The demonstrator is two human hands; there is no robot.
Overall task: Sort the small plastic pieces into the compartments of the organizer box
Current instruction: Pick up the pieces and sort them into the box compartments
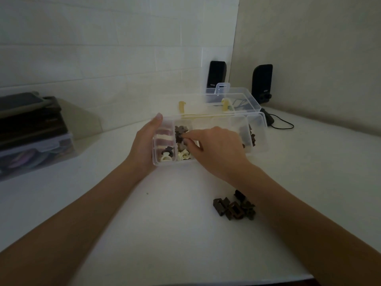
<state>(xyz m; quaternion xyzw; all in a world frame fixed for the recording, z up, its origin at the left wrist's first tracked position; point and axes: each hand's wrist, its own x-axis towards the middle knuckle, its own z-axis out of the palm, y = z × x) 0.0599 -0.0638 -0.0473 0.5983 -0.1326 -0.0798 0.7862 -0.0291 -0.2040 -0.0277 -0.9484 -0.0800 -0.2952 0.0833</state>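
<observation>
Down near the bottom right of the frame, a small heap of dark brown pieces sits on the white counter, and the right forearm crosses just above it, hiding its far edge. Up at centre, the clear organizer box lies open. The right hand reaches in over the middle compartments, fingers curled down onto a clump of brown pieces; whether they pinch one, I cannot tell. That hand covers much of the box's middle. The left hand wraps the box's left end, thumb up along the wall. Pale pieces lie in the near compartments. Behind it, the box's lid stands raised. Further back, two black speakers stand against the wall, cable trailing right. Far left, stacked cases.
</observation>
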